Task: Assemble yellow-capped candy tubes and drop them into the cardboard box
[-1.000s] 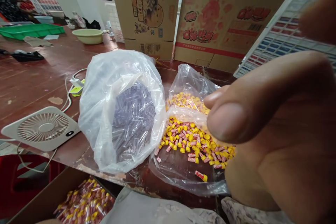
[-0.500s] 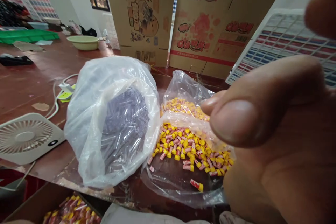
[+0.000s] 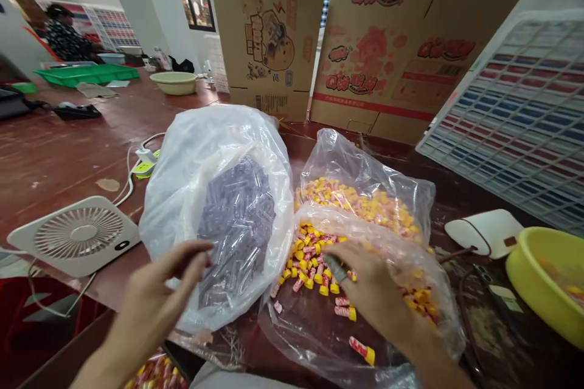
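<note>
My left hand (image 3: 171,289) hovers at the mouth of a white plastic bag (image 3: 219,127) that holds many clear tubes (image 3: 237,219). Its fingers are curled a little and apart, with nothing visible between them. My right hand (image 3: 365,279) reaches into the mouth of a clear plastic bag (image 3: 360,164), over small red-and-white pieces with yellow caps (image 3: 310,261). Its fingertips are blurred among the pieces, so any hold is unclear. One capped piece (image 3: 362,351) lies apart near the front of this bag.
A white fan (image 3: 82,234) and power strip (image 3: 146,164) are at left. Cardboard sheets (image 3: 374,55) stand behind the bags. At right are a white rack (image 3: 511,109), a white device (image 3: 486,234) and a yellow basin (image 3: 542,285). A person (image 3: 66,33) sits far left.
The large hand close to the camera at right is gone from there; my right hand is now down at the capped pieces. My left hand has come into view. The view has shifted rightward.
</note>
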The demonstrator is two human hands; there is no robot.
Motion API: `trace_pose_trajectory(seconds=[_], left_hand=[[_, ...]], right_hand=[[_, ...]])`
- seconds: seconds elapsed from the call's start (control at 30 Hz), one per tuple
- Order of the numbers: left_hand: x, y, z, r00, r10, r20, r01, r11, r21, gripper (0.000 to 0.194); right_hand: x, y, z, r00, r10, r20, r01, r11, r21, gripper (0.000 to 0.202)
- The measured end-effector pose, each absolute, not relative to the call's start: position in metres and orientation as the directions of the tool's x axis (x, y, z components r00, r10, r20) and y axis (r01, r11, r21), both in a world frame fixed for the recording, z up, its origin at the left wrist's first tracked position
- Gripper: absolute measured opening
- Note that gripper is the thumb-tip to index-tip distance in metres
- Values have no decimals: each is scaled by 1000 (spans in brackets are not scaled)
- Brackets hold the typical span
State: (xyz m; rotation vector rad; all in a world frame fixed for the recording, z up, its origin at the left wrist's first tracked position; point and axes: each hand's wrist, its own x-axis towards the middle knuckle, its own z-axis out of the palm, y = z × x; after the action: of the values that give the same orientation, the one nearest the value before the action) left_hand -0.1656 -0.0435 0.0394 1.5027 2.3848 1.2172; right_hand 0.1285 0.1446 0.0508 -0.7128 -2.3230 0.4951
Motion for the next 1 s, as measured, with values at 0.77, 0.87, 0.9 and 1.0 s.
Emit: trace_pose_trajectory(seconds=[0.77, 0.87, 0.9, 1.0], left_hand=[[-146, -10, -63, -369, 919, 137, 822, 254, 510, 13], [-146, -6, -40, -410, 896, 171, 722, 204, 661, 24], [-145, -4, -30, -419, 895, 153, 667, 189, 721, 29], [-134, 4, -6, -363, 932, 19, 446, 156, 881, 37]], right_hand=[[107, 130, -70, -564, 808, 171, 542, 518, -662, 12], [106, 127, -58, -530, 834, 155, 410, 412, -813, 9], [105, 126, -50, -516, 843, 152, 344, 366, -864, 12], [100, 120, -22, -454, 869, 197, 128, 283, -951, 19]])
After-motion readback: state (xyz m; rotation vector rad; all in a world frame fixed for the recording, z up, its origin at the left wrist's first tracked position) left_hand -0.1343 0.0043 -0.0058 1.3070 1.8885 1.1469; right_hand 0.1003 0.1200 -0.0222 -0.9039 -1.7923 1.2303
